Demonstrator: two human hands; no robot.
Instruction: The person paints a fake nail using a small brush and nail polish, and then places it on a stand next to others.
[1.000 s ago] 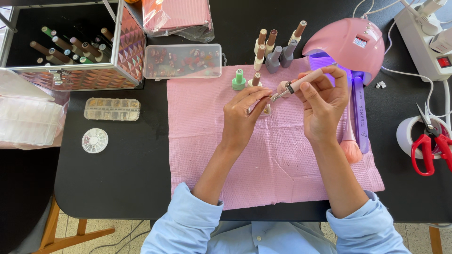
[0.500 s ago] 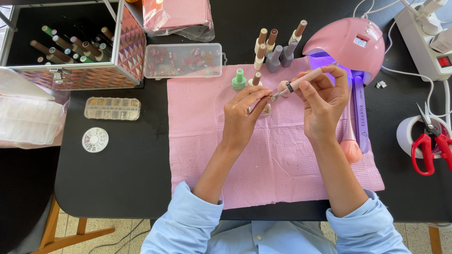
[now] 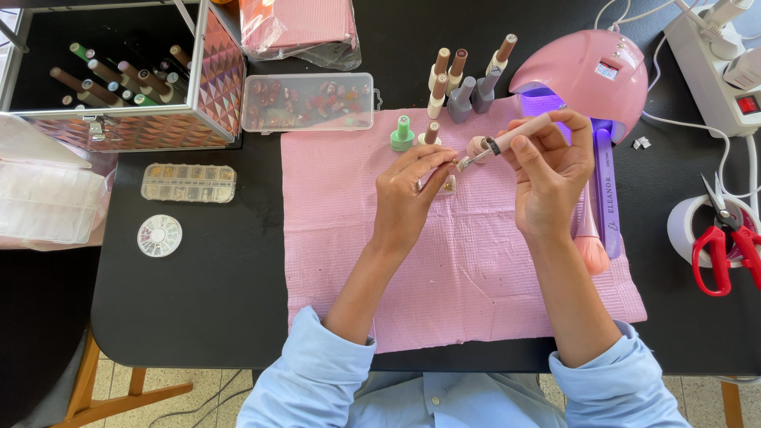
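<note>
Several polish bottles [image 3: 458,79] stand just beyond both hands [image 3: 476,178], beside the lamp [image 3: 590,71].

Red-handled scissors [image 3: 723,252] were stood in a white cup [image 3: 688,228] at the right; a clear bead box [image 3: 307,102] and a mirrored polish case [image 3: 158,119] were set behind the pink mat [image 3: 476,269].

Nail brush [image 3: 507,136] between two hands

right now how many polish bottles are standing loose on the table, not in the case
6 in view: four tall-capped ones grouped left of the pink lamp, plus a green bottle and a brown-capped one before them. Hands may hide more.
</note>
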